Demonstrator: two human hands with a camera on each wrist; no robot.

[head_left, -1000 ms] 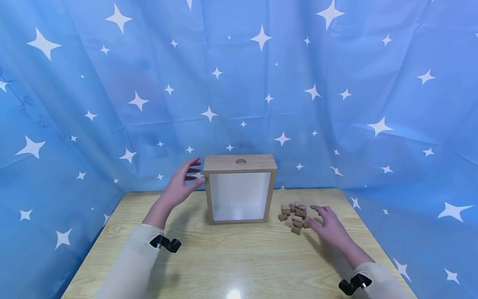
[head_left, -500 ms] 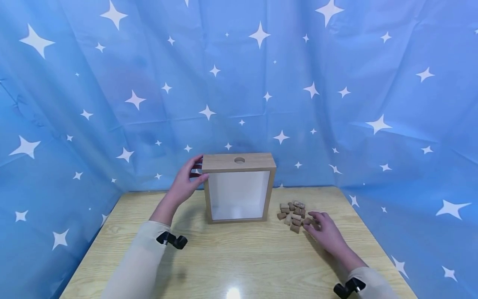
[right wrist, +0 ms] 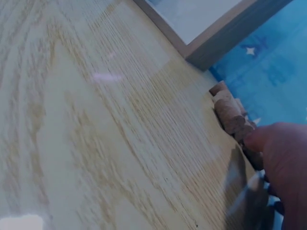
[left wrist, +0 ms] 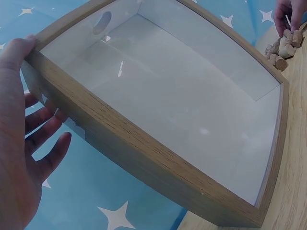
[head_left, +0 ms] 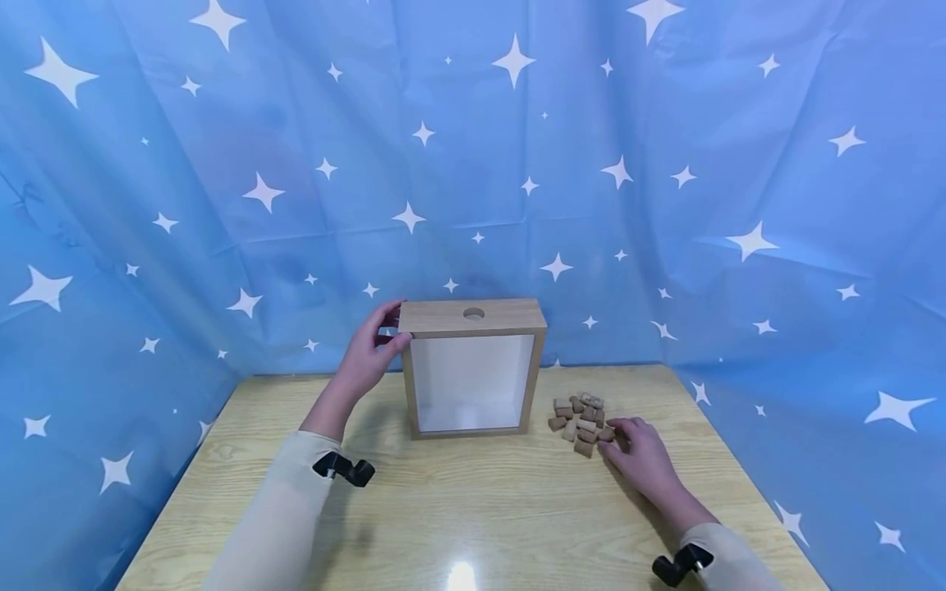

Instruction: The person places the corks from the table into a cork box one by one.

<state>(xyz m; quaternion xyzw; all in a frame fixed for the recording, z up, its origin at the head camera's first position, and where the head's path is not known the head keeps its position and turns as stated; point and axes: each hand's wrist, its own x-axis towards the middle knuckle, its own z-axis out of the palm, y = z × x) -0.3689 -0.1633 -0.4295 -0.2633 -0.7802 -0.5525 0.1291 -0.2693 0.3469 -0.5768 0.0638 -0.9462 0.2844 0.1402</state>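
Observation:
A wooden shadow box (head_left: 510, 316) with a clear front and a round hole in its top stands upright on the table. My left hand (head_left: 364, 358) grips its upper left corner, the thumb on the front edge and the fingers along the side in the left wrist view. To the right of the box lies a loose pile of wine corks (head_left: 567, 412). At the pile's right edge my right hand (head_left: 645, 460) pinches one cork (head_left: 606, 434) between thumb and forefinger. The right wrist view has the thumb (right wrist: 276, 143) right against the corks, hiding part of them.
The light wooden table (head_left: 458, 501) ends just behind the box and pile. A blue curtain (head_left: 473, 164) with white stars hangs behind it and along both sides.
My left hand has moved right and taken hold of the box's corner. My right hand has come in to the pile, its fingers closing on a cork at the edge.

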